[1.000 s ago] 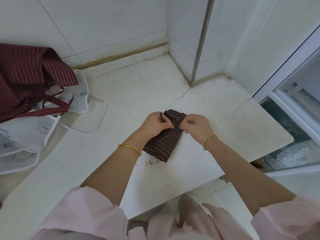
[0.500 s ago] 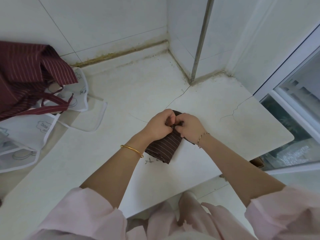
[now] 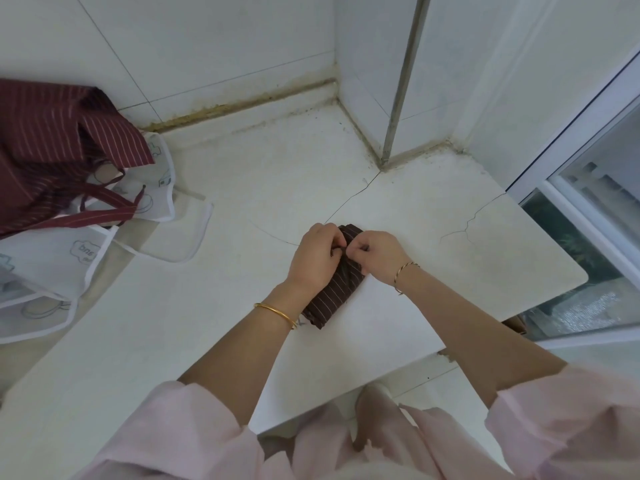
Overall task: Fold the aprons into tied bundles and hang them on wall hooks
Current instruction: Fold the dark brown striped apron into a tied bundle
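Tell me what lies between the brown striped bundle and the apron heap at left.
Nothing lies there. The head view shows only bare white counter between the brown striped bundle and the apron heap.

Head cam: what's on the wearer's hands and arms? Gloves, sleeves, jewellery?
No gloves: the left hand and right hand are bare. The left wrist has a plain gold bangle, the right a thin twisted gold-coloured bracelet. The left sleeve and right sleeve are loose pale pink fabric ending near the elbows, leaving the forearms uncovered.
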`<state>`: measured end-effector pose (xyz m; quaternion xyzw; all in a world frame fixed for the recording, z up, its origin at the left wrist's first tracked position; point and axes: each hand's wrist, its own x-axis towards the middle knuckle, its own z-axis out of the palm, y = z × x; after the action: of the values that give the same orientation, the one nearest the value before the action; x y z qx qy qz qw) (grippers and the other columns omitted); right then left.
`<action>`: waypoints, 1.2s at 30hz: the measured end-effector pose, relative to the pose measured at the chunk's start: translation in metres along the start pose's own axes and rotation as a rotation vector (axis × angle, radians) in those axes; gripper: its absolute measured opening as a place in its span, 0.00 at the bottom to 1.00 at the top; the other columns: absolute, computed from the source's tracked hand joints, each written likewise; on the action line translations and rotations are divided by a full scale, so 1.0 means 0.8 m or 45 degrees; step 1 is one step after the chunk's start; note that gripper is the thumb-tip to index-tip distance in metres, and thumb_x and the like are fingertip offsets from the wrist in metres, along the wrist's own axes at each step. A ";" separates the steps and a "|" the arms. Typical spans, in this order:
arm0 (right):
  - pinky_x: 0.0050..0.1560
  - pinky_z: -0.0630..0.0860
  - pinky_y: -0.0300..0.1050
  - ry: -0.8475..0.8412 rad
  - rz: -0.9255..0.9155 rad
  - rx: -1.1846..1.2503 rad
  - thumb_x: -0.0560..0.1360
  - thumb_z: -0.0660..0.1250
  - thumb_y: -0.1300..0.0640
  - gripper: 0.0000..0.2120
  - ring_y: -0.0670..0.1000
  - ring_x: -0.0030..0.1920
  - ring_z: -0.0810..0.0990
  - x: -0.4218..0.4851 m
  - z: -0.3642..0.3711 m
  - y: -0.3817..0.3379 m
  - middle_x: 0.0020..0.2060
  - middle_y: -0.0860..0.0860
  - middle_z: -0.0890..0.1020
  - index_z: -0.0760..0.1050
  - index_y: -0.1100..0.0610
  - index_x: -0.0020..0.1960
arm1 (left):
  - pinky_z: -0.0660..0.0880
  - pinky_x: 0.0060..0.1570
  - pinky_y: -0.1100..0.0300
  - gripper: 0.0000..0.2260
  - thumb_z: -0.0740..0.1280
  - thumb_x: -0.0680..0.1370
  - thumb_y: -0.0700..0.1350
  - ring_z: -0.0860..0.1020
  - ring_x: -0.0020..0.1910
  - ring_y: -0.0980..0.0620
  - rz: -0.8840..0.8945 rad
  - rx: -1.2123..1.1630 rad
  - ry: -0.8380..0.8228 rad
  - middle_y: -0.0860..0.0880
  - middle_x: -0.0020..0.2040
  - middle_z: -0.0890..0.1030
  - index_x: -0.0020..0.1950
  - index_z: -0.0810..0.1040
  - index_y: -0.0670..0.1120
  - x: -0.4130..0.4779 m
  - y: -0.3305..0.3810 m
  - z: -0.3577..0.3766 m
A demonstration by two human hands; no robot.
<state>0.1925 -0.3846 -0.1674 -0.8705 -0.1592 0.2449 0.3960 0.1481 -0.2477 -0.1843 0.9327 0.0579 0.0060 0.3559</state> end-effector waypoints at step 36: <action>0.43 0.81 0.54 0.123 0.536 0.766 0.74 0.68 0.61 0.17 0.55 0.39 0.80 -0.006 -0.002 0.021 0.46 0.58 0.77 0.68 0.63 0.59 | 0.72 0.51 0.55 0.07 0.63 0.75 0.39 0.72 0.47 0.48 -0.568 -0.106 -0.537 0.46 0.46 0.73 0.52 0.71 0.43 0.022 0.034 -0.061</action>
<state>0.1904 -0.3983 -0.1779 -0.7395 0.1216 0.3154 0.5821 0.1656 -0.2336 -0.1302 0.8624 0.1857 -0.2635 0.3903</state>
